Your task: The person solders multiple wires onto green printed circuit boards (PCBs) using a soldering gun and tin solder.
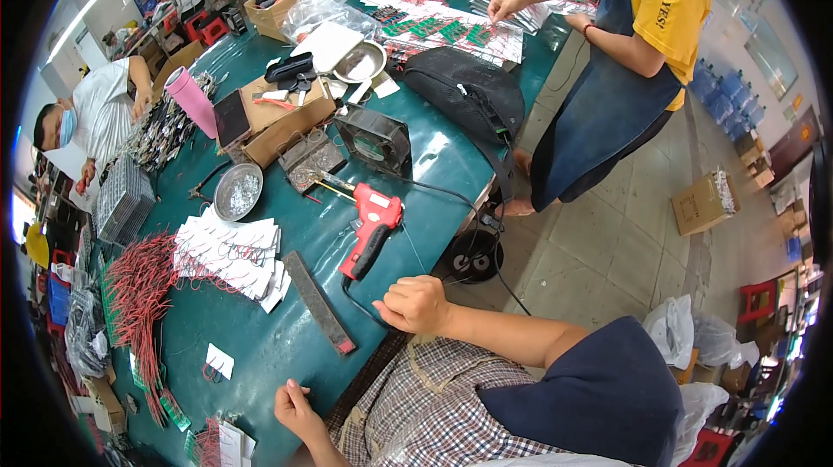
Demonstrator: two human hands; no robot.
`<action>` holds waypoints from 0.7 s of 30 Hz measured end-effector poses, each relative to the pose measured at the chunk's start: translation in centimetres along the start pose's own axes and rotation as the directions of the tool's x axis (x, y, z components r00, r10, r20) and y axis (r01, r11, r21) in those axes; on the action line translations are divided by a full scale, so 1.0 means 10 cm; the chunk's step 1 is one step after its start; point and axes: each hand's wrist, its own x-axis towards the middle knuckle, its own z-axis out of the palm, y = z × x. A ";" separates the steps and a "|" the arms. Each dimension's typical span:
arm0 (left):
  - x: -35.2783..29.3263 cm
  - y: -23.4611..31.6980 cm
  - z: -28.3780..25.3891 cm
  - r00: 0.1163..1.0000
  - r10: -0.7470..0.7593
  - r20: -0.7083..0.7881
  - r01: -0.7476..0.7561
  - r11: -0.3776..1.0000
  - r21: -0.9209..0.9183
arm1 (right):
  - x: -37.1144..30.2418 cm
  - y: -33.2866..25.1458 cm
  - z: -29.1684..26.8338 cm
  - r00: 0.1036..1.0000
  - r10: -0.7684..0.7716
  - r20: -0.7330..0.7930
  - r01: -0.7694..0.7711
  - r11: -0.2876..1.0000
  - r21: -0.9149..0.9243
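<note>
My right hand (412,304) is closed in a loose fist at the table's near edge, with nothing showing in it. Close to it lies a red and black soldering gun (373,226), its tip toward a small metal tray (310,161). My left hand (299,412) hovers by the near edge, fingers slightly curled and apart, holding nothing visible. Left of it, a small white card with a red wire (219,361) lies on the table. A dark flat bar (318,302) rests between the soldering gun and a pile of white cards with wires (227,252).
A bundle of red wires (139,285) covers the left side. Farther back are a metal bowl (238,192), a small black fan (375,139), a cardboard box (278,124) and a black bag (464,90). One co-worker (629,59) stands across at right; another (104,111) sits left.
</note>
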 end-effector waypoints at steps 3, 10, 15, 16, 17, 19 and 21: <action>0.00 0.00 0.00 1.000 -0.014 0.017 0.014 1.000 0.013 | 0.00 0.01 0.00 1.000 0.004 0.004 -0.004 1.000 0.003; 0.00 0.00 0.03 1.000 0.019 0.006 -0.019 1.000 -0.009 | 0.01 0.01 0.00 1.000 0.007 0.003 -0.007 1.000 0.016; 0.00 0.00 0.04 0.999 0.051 -0.001 -0.051 0.998 -0.022 | 0.01 0.01 -0.01 1.000 0.005 0.000 -0.005 1.000 0.018; 0.01 -0.01 0.03 0.999 0.044 0.001 -0.044 0.999 -0.024 | 0.01 0.01 -0.02 1.000 0.005 0.000 -0.005 1.000 0.019; 0.01 -0.01 0.03 0.999 0.036 0.002 -0.036 0.999 -0.027 | 0.02 0.01 -0.02 1.000 0.006 0.000 -0.006 1.000 0.020; 0.01 -0.03 0.01 0.999 0.036 0.004 -0.036 0.999 -0.024 | 0.04 0.01 -0.01 1.000 -0.011 -0.014 0.012 0.999 0.038; 0.01 -0.03 0.02 0.999 0.038 0.007 -0.037 0.999 -0.021 | 0.03 0.02 0.00 1.000 -0.011 -0.018 0.012 0.999 0.044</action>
